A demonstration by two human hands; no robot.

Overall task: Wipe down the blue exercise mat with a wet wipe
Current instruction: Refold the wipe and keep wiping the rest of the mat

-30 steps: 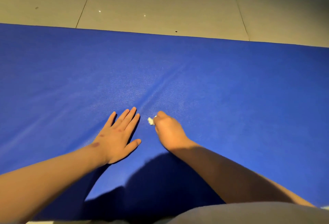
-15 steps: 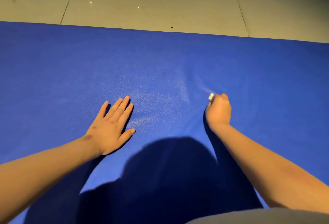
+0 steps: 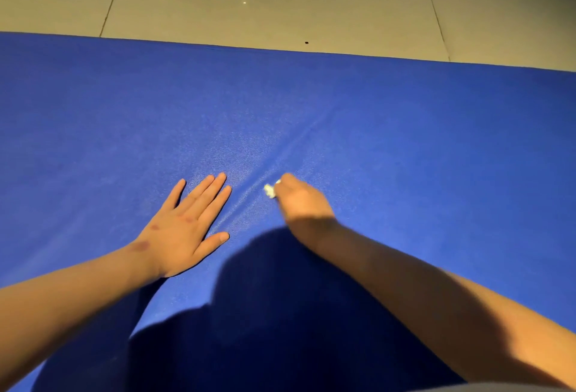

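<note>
**Right hand swings back toward the left, wipe in tow**

Half a second ago the right hand was out to the right, well apart from the other. Now it is near the left fingertips again, so the stroke is running back across.

One blue exercise mat (image 3: 405,142) fills most of the view, lying flat on a pale tiled floor (image 3: 280,2) that shows beyond its far edge. A shallow crease (image 3: 280,154) runs diagonally over the mat and passes between the two hands. The person's shadow (image 3: 280,313) covers the near part.

Two hands are at work. The left hand (image 3: 187,226) lies palm down on the mat, fingers straight, its grip released and holding nothing. The right hand (image 3: 307,201) is blurred with motion, its grip clenched on the one wet wipe (image 3: 270,191). Only a small white wad of the wipe pokes out at the fingertips, low over the mat just beside the crease.

To wipe well, I would keep the left palm pressing down so the mat cannot ruck up further. Each pass should overlap the last. The wipe is bunched so small that it probably cleans only a narrow strip, so opening it out would likely cover more. Much of the mat probably remains to be done.
</note>
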